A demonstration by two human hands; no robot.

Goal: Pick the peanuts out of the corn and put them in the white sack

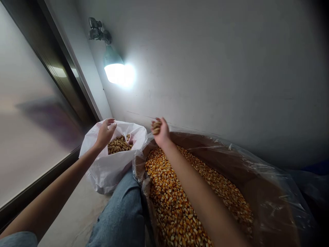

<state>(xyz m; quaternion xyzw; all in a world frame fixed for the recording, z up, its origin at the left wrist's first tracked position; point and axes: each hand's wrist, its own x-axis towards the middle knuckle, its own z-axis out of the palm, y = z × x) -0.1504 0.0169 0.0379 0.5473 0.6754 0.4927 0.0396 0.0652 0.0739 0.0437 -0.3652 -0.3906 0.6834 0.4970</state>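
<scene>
My right hand (161, 132) is closed around several peanuts (156, 128) in their shells. It is raised over the far left end of a plastic-lined container, above loose corn kernels (174, 199). At the left, my left hand (106, 132) hovers at the rim of a white woven sack (108, 168), with thumb and fingers apart and nothing visible between them. Whether it touches the sack's edge I cannot tell. Inside the sack lies a heap of unshelled peanuts (119, 144).
A lit bulb lamp (113, 65) hangs from a metal tap (99, 31) on the pale wall (205, 68). Clear plastic lining (257, 164) drapes over the corn container's rim. My jeans-clad leg (120, 212) sits between sack and container. A dark-framed panel (38, 85) stands left.
</scene>
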